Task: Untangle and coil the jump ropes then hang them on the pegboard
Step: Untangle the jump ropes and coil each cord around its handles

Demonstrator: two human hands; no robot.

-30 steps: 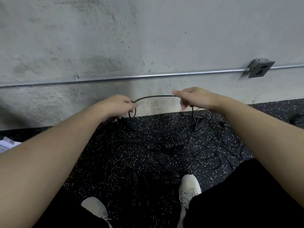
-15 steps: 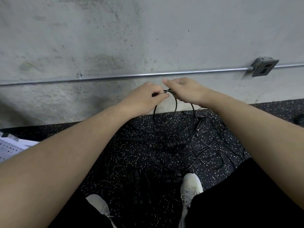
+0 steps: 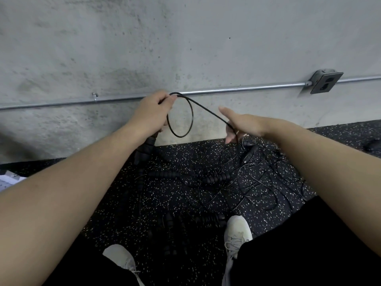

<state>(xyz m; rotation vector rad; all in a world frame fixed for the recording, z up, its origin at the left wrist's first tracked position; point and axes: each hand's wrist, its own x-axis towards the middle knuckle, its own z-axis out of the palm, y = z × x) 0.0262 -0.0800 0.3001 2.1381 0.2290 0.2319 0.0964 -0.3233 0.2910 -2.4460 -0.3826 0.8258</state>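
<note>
**A:** What fills most of your view?

**B:** The concrete wall (image 3: 185, 48) takes the whole upper half, meeting the speckled rubber floor (image 3: 165, 203) along an edge just below your hands. A metal conduit (image 3: 247, 88) runs across the wall from left to right, ending at an outlet box (image 3: 325, 81) in the upper right.

**A:** Where is there open room?

**B:** The floor at lower left of centre is mostly bare. The tangle of jump ropes (image 3: 237, 178) covers the floor from centre to right, thin cords looping over thicker beaded lengths, up against the wall edge. Your white shoes (image 3: 237, 232) stand at the bottom, the right one just beside the tangle. Something pale (image 3: 8, 178) shows at the left edge; you cannot tell what it is.

**A:** And your hands?

**B:** Your left hand (image 3: 152, 112) is raised in front of the conduit, fingers curled, pinching a thin black cord (image 3: 206, 109) that forms one hanging loop (image 3: 181, 116) beside it. A beaded length (image 3: 148, 147) hangs below that wrist. The cord slants down to your right hand (image 3: 243, 124), centre right, where it passes between thumb and fingers; the forefinger points out straight, and you cannot tell how firmly the others grip.
</note>
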